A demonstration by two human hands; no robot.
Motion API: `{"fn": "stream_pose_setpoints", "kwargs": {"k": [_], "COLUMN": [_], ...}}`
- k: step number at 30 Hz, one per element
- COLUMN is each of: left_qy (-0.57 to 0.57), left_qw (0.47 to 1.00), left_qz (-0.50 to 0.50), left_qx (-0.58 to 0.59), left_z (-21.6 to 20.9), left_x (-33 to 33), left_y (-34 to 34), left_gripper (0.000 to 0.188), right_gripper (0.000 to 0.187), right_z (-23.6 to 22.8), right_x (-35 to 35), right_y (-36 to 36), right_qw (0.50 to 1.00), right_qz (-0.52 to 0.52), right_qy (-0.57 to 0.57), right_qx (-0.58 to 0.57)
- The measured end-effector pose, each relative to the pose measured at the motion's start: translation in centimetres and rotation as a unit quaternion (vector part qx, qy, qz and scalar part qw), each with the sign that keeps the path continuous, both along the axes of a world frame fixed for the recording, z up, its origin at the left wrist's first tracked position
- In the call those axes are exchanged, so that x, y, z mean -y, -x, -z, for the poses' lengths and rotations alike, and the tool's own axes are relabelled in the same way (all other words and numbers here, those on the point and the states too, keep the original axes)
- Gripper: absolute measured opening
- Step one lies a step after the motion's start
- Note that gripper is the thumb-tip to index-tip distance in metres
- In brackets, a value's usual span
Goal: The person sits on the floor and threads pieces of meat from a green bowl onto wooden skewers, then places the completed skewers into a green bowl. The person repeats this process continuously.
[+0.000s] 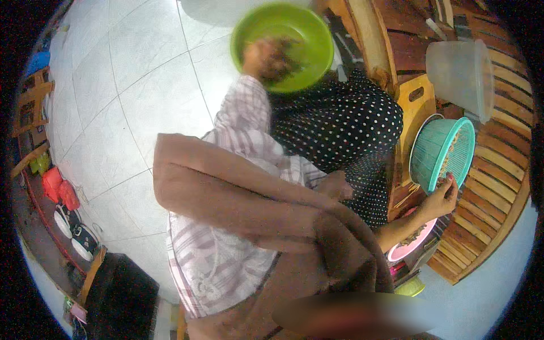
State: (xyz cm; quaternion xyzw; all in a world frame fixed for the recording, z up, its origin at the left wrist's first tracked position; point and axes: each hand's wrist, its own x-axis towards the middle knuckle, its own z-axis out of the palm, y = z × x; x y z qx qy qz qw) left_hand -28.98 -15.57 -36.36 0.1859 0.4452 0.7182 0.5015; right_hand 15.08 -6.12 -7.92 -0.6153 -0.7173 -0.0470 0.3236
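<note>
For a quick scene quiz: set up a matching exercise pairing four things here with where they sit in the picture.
Things:
1. round green plastic bowl
2. teal plastic colander basket
3. clear plastic bucket
4. pink plastic plate

Places:
A. on the wooden slats at upper right
B. under the right hand's wrist
C. top centre, the left hand in it
D. tilted, just above the right hand

Pairs: 1-C, 2-D, 3-A, 4-B
</note>
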Motion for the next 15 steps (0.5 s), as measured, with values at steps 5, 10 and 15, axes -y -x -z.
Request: {"fn": "stream_pose_setpoints", "kwargs": {"k": [5,10,15], "left_qy": [-0.075,0.014,0.142], "left_qw": [0.943,0.965,0.98], "left_qz": [0.023,-0.012,-0.065], "left_qx": [0.323,0.26,0.125], "left_z": [2.1,1.7,3.7], "left_x": [0.0,-1.1,-1.5], "left_y": [1.4,1.1,1.6], "left_gripper": [0.044,0.037,0.03], "right_gripper": [0.02,0.02,0.02], "right_z": [0.0,0.4,0.5], "right_x": [0.4,0.2,0.1], "right_y": [0.3,0.1,-0.4], "right_qw": [1.0,1.0,0.999], "right_qz": [0.015,0.015,0.001], "right_qy": [0.004,-0.014,-0.001], "right_qx": [-0.013,-0.016,-0.048]}}
